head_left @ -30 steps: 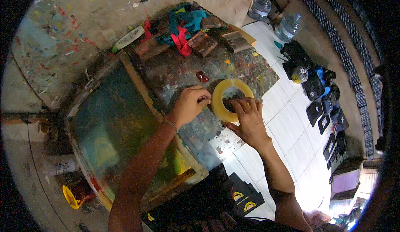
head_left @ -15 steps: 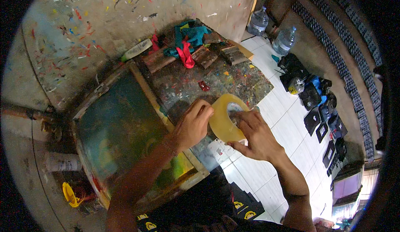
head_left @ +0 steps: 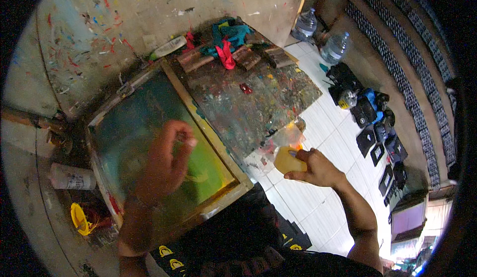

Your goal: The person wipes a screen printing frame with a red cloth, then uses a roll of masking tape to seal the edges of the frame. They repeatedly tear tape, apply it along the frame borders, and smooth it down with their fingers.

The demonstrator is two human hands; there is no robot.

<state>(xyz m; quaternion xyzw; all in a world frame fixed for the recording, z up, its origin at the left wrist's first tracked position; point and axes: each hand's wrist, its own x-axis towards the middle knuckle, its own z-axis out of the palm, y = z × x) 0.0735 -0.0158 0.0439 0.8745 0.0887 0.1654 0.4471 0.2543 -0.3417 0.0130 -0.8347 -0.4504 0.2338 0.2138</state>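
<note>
My right hand (head_left: pixel 318 168) grips a wide roll of yellowish clear packing tape (head_left: pixel 289 160), fingers at its core and thumb along its lower side, beyond the near right corner of the paint-stained board (head_left: pixel 218 98). A translucent, shiny patch (head_left: pixel 290 134) shows just above the roll; whether it is loose tape I cannot tell. Over the screen-printing frame (head_left: pixel 238 185), my left hand (head_left: pixel 168 162) is raised, slightly blurred, with curled fingers and the thumb near the fingertips. What it pinches, if anything, does not show. The frame's mesh (head_left: pixel 139 113) is dark green, yellower near the front.
Red cloth (head_left: pixel 226 55), teal cloth (head_left: pixel 237 34) and wooden blocks (head_left: pixel 196 59) lie along the board's back edge. A white bottle (head_left: pixel 170 47) leans by the wall. Beyond the white floor tiles (head_left: pixel 310 202) are water jugs (head_left: pixel 336 47) and several dark printed pieces (head_left: pixel 365 140).
My left hand has left the tape roll and moved left over the screen frame. My right hand has shifted slightly right with the roll, which has turned.
</note>
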